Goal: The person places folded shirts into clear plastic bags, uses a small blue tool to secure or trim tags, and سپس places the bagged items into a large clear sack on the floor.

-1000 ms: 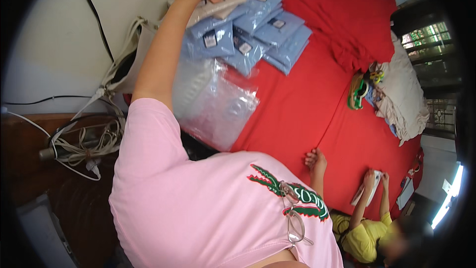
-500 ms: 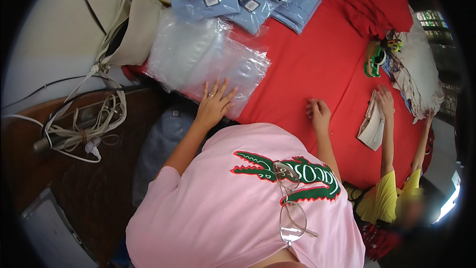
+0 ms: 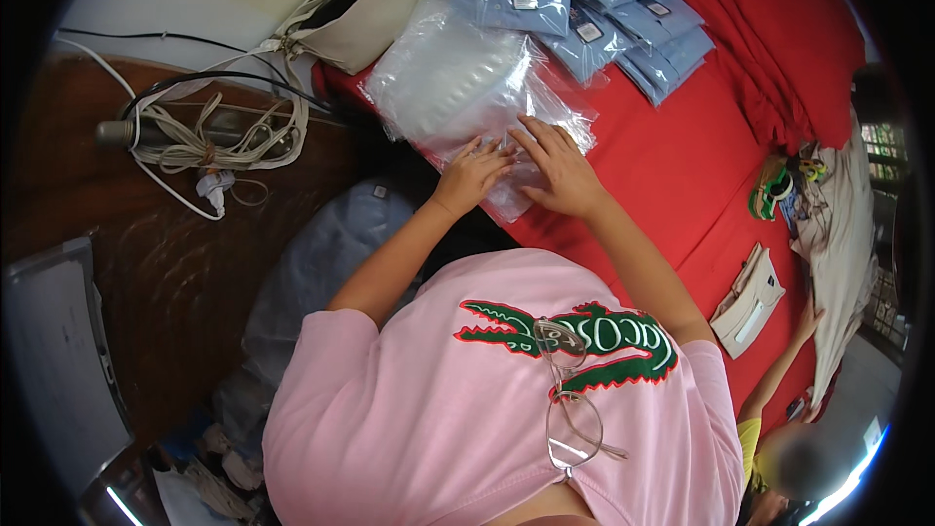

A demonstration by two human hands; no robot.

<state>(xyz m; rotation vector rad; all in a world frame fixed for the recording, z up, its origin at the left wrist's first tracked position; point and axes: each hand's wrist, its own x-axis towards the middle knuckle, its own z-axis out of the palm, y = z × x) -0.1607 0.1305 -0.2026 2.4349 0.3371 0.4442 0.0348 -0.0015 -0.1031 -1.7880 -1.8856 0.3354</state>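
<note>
The person's left hand point(image 3: 474, 178) and right hand point(image 3: 565, 173), fingers spread, rest on clear plastic bags point(image 3: 443, 78) lying on the red cloth point(image 3: 672, 205), near clear packets point(image 3: 511, 2) holding folded blue fabric point(image 3: 667, 63) and near a cream bag point(image 3: 368, 21) whose dark inside is unreadable.
</note>
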